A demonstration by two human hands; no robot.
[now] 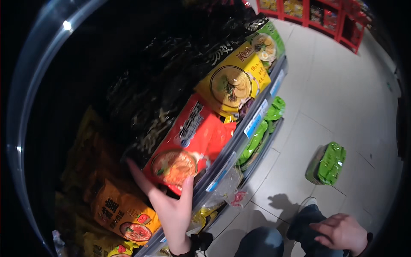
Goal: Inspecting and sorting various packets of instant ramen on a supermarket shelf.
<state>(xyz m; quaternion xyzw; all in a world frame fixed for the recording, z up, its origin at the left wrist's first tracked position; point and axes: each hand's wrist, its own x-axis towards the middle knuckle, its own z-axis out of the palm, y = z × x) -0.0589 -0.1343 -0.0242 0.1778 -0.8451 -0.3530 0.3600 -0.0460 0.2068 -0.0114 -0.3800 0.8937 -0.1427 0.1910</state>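
Observation:
My left hand (173, 212) grips the lower end of a red noodle packet (188, 141) on the shelf, thumb over its right part and index finger along the dark packs behind it. A yellow noodle packet (229, 85) and a green one (267, 45) lie beyond it, in front of black packaging (141, 98). Orange packets (120, 210) are beside my left hand, toward the lower left. At the lower right, my right hand (338, 233) hangs over my leg with fingers loosely bent and apart, holding nothing.
The shelf's plastic edge (257, 120) runs diagonally, with green packs (252, 143) on a lower tier. A green wrapped bundle (325, 162) sits on the tiled floor (325, 85) to the right. Red display racks (310, 19) stand at the back.

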